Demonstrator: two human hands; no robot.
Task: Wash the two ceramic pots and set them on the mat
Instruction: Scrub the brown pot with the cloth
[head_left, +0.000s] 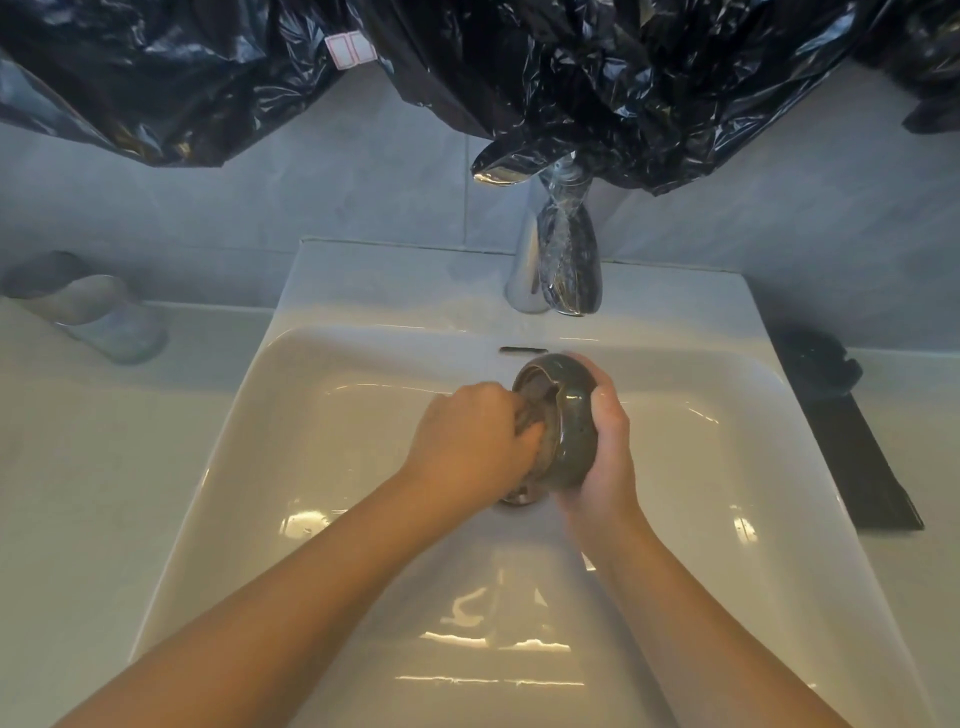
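Note:
A round dark grey-green ceramic pot (569, 431) is held over the middle of the white sink (332, 415), tipped on its side with its mouth facing left. My right hand (608, 452) grips the pot's outer wall from the right. My left hand (467, 436) has its fingers inside the pot's mouth, pressed against the inner wall; whether they hold a cloth or sponge is hidden. A second dark pot (818, 364) stands on the black mat (857, 467) on the counter right of the sink.
A chrome tap (561, 260) rises behind the basin, its spout just above the pot. Black plastic sheeting (571, 78) hangs over the wall above. A translucent tumbler (88, 306) lies on the counter at the left. The drain (519, 499) sits below the hands.

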